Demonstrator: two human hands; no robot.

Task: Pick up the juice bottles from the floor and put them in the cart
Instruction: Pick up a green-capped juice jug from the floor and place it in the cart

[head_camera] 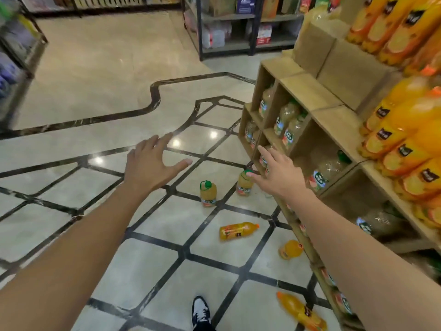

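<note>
Several juice bottles are on the tiled floor. Two pale green-capped ones stand upright, one at centre (208, 193) and one (245, 184) beside the wooden shelf. Orange bottles lie on their sides: one (238, 231) mid-floor, one (290, 249) against the shelf base, one (301, 312) near the bottom edge. My left hand (152, 164) is stretched forward, fingers spread, holding nothing. My right hand (279, 173) is also spread and empty, in line with the right green-capped bottle's cap. No cart is in view.
A stepped wooden display (307, 96) stocked with pale and orange juice bottles fills the right side. Dark metal shelving (253, 25) stands at the back, and more shelves (14, 58) on the left. My shoe (201, 311) shows at the bottom.
</note>
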